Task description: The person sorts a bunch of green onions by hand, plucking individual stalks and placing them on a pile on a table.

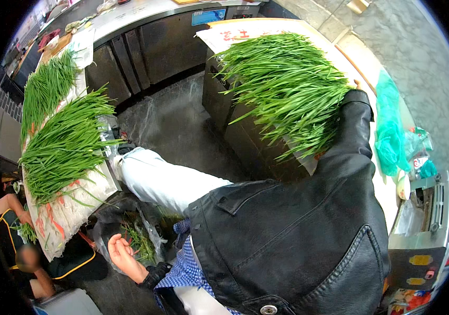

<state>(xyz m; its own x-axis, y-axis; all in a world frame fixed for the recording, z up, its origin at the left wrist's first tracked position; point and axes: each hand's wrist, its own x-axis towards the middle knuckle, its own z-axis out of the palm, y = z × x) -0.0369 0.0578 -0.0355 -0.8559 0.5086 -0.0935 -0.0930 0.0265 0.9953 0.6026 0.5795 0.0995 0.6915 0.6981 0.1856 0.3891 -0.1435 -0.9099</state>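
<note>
My left hand hangs in front of an open plastic bag of loose green leaves. Its fingers are loosely curled, with nothing seen in them. At the right, my right hand is beside the cut edge of a broad heap of long green leaves, probably garlic chives. The black leather cuff hides most of this hand, so its grip cannot be told. Two more heaps, a near one and a farther one, lie on the left table over white woven sacking.
A co-worker's forearm and a small bunch of greens show at the lower left. Teal plastic bags and a metal-framed appliance stand along the right side. Steel cabinets line the back, beyond the dark floor.
</note>
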